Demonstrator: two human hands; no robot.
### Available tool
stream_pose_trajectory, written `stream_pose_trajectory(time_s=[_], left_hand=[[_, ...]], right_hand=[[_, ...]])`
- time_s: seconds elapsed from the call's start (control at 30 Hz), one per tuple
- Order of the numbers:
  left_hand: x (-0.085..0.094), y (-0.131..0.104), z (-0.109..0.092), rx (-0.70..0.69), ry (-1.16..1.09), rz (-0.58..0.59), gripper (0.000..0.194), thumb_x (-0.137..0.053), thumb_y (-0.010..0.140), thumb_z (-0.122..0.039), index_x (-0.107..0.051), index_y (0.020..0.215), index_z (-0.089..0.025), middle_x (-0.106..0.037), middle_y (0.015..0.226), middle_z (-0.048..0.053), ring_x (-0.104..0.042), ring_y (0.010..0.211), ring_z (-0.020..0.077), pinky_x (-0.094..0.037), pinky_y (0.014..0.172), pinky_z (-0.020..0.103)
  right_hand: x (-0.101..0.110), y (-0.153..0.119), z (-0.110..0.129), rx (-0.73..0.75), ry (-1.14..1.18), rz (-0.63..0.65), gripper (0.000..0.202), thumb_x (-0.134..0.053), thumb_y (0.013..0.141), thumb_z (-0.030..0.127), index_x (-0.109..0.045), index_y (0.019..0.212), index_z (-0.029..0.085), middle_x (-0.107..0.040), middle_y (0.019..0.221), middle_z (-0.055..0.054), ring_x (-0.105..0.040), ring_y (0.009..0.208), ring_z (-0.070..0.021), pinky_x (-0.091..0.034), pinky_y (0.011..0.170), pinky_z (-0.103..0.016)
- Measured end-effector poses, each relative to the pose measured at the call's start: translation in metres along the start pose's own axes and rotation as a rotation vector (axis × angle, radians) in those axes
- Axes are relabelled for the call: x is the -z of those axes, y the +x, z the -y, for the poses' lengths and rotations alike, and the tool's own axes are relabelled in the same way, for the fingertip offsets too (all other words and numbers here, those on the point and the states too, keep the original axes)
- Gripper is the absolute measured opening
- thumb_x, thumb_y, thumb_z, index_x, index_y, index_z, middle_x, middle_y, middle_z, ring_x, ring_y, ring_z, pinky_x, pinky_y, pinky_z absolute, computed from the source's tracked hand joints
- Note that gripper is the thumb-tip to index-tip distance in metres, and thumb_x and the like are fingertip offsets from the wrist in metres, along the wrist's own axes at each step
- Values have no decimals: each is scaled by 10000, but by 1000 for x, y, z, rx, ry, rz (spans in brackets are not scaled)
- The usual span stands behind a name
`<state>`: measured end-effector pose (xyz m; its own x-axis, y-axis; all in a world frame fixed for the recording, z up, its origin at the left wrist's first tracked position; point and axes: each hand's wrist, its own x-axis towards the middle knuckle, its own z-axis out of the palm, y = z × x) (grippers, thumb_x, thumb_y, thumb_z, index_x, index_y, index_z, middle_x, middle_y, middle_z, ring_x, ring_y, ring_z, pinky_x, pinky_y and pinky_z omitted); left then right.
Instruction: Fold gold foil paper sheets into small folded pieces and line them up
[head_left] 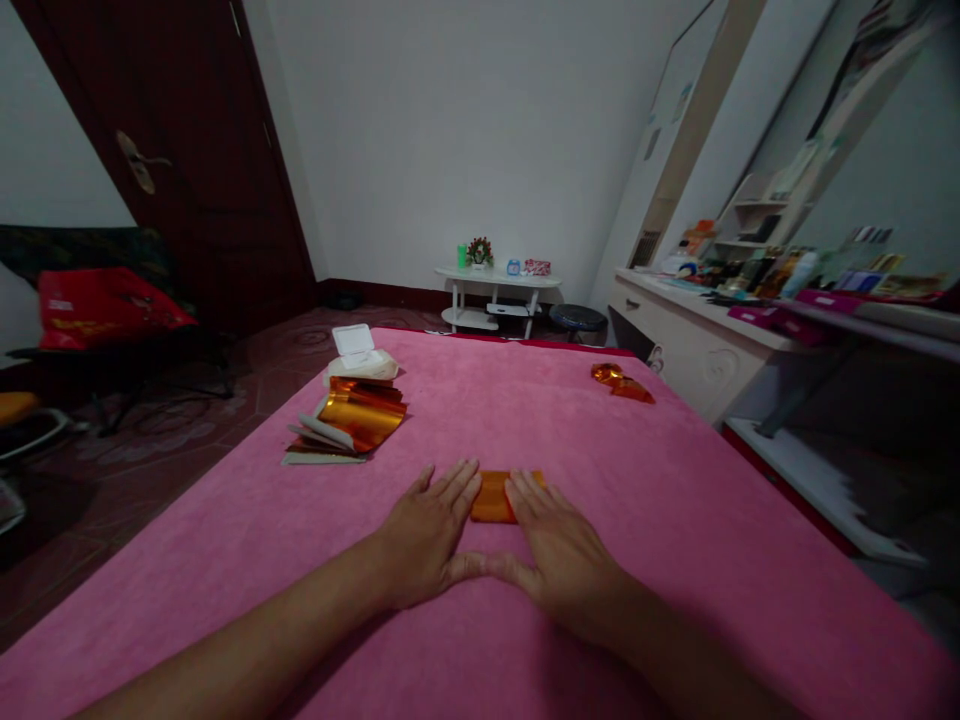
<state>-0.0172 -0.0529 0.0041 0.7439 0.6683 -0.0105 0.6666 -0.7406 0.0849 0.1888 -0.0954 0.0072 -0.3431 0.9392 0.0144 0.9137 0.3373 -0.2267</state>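
A small folded piece of shiny orange foil (493,497) lies flat on the pink cloth (465,400) in front of me. My left hand (429,535) lies flat with fingers extended, its fingertips at the foil's left edge. Across the foil's right part rest the outstretched fingers of my right hand (559,550). The tips of both thumbs meet below the foil. Further left is a stack of orange foil sheets (365,412) with grey paper sheets (326,432).
Behind the stack sit an open white case (354,341) and a pale packet (379,364). Folded orange foil pieces (622,383) lie at the back right. A cluttered dresser (690,330) stands to the right, and a low white table (495,275) by the far wall.
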Motion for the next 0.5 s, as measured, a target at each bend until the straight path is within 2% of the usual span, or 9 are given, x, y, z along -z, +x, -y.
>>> stream_pose_trajectory(time_s=[0.17,0.27,0.33,0.43,0.5], left_hand=[[14,4,-6,8,-16,17,963,-185,806,-767,-281,1435,-44,-186,1497,246,-197,1399,334,-160,1116,533],[26,15,-22,7,-23,-16,1054,-200,740,-825,-302,1426,-31,-223,1477,273,-230,1382,367,-153,1112,542],[31,25,-39,-28,-49,-69,1116,-216,694,-856,-238,1449,-35,-214,1484,266,-201,1392,364,-123,1119,545],[27,40,-57,-94,-137,-18,1095,-187,712,-840,-261,1441,-27,-259,1470,260,-215,1391,349,-106,1131,526],[20,43,-57,-76,-191,5,1118,-224,708,-842,-227,1443,1,-225,1477,270,-198,1394,352,-131,1135,500]], right_hand=[[-3,-18,-30,-30,-124,-76,844,-423,833,654,-379,1397,28,-312,1458,-216,-297,1357,-335,-238,1119,-522],[-12,-19,-34,-6,-189,-148,864,-456,817,640,-406,1367,-24,-338,1431,-256,-314,1342,-367,-265,1102,-541],[-19,-17,-36,35,-222,-179,834,-480,817,594,-416,1356,-38,-342,1424,-265,-319,1338,-373,-264,1102,-547],[-25,-16,-41,76,-242,-172,798,-520,802,513,-393,1372,-30,-326,1439,-249,-327,1336,-366,-250,1111,-547],[-26,-17,-42,65,-243,-160,790,-512,806,498,-379,1381,-28,-318,1445,-241,-323,1340,-358,-241,1116,-542]])
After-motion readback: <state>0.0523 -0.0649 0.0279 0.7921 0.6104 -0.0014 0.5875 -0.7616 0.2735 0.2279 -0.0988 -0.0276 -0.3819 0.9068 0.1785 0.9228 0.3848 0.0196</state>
